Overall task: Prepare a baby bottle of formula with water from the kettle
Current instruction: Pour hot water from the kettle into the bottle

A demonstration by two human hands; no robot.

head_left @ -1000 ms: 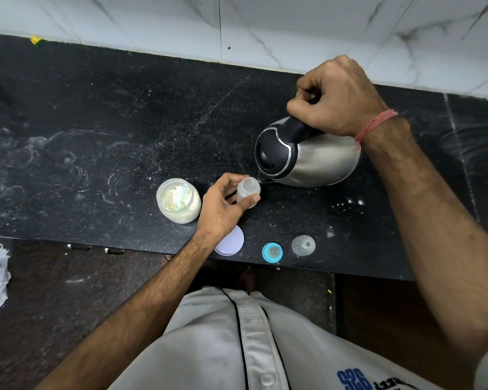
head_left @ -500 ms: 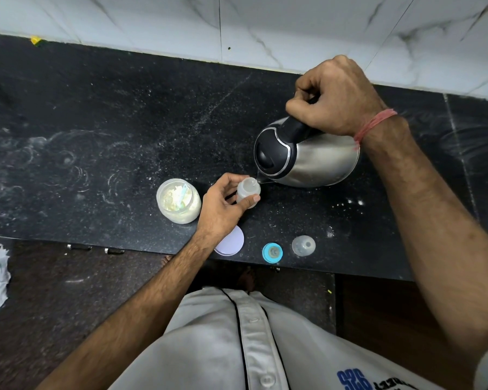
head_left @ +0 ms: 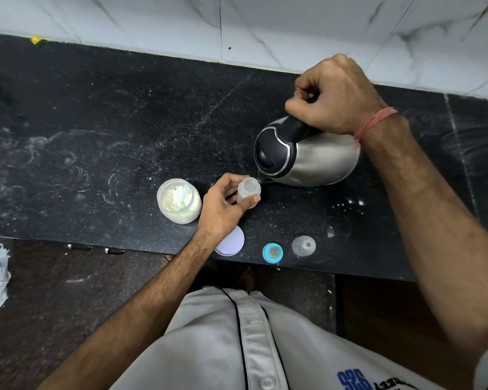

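A steel kettle [head_left: 319,161] with a black lid is tipped to the left over the black counter [head_left: 124,136]. My right hand [head_left: 335,94] is shut on its black handle. The spout sits just over the mouth of a small clear baby bottle [head_left: 248,190], and a thin stream of water runs into it. My left hand [head_left: 223,206] grips the bottle from the left and holds it upright on the counter. An open jar of pale formula powder [head_left: 178,204] with a light blue scoop inside stands just left of that hand.
Near the counter's front edge lie a white round lid [head_left: 233,244], a blue bottle ring with teat [head_left: 272,252] and a clear bottle cap [head_left: 304,245]. White powder specks dot the counter at the right. A white marble wall [head_left: 237,23] backs the counter.
The kettle and both hands stay almost still; the kettle has tipped very slightly further towards the bottle.
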